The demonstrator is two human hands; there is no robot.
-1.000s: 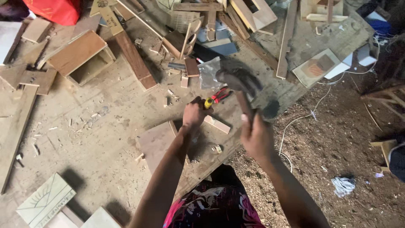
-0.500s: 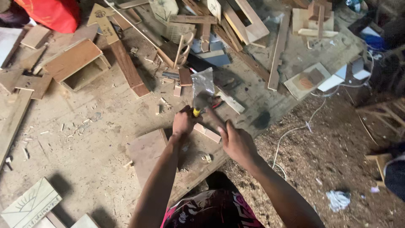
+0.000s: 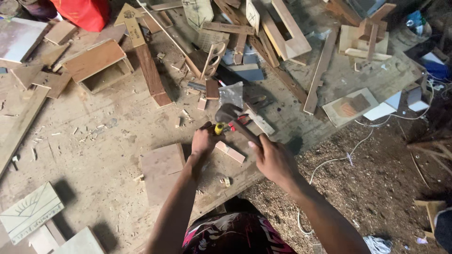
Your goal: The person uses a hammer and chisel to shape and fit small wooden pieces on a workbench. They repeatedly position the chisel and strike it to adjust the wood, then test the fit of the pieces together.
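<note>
Since the earlier frames the right hand (image 3: 275,160) has come down and forward, and the hammer with a dark metal head and wooden handle (image 3: 234,121) that was raised now sits low over the work. The left hand (image 3: 203,140) has barely shifted.

The landmark is the small pale wooden block (image 3: 230,152) lying on the dusty wooden desk (image 3: 94,146). The left hand sits just beyond and left of the block, its grip closed narrowly around a small yellow-and-red object (image 3: 221,128); what that object is cannot be told, though the hand seems to steady it for striking. The hammer head hangs directly above that object, just past the block. The right hand is right of the block, its grip wrapped fully around the handle's end, probably for leverage.

Left of the block lies a flat brown square board (image 3: 162,167). Further beyond it sits a clear plastic bag (image 3: 231,93), and far to the upper left an open shallow wooden box (image 3: 100,66).
</note>
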